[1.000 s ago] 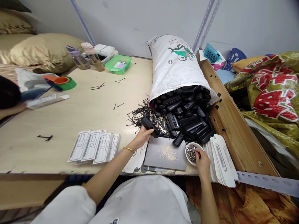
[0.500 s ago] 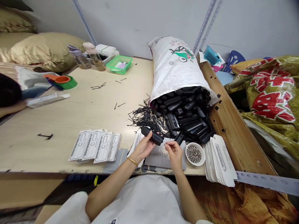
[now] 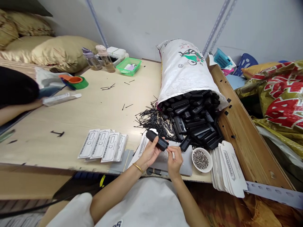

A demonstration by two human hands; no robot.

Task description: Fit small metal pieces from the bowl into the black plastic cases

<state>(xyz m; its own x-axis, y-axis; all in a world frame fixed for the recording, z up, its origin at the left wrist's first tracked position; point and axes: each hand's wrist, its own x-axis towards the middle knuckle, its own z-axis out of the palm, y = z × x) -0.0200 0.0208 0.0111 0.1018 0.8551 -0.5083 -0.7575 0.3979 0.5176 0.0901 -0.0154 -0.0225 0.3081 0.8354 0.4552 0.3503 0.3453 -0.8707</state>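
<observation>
Left of the white bowl point(image 3: 205, 170), my left hand point(image 3: 148, 155) is wrapped around the black case point(image 3: 161, 144), thumb across it. My right hand point(image 3: 175, 159) meets the case's end nearer the bowl; whether those fingertips grip anything, I can't tell. To work this well, I'd brace the case firmly against my left palm, leave that end exposed, and keep fingertip pressure light and square

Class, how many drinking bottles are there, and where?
2: the clear bottle with a purple lid stands toward the back of the pale table; the clear bottle with a pink lid stands between it and the green plastic basket. Others could be hidden.
</observation>
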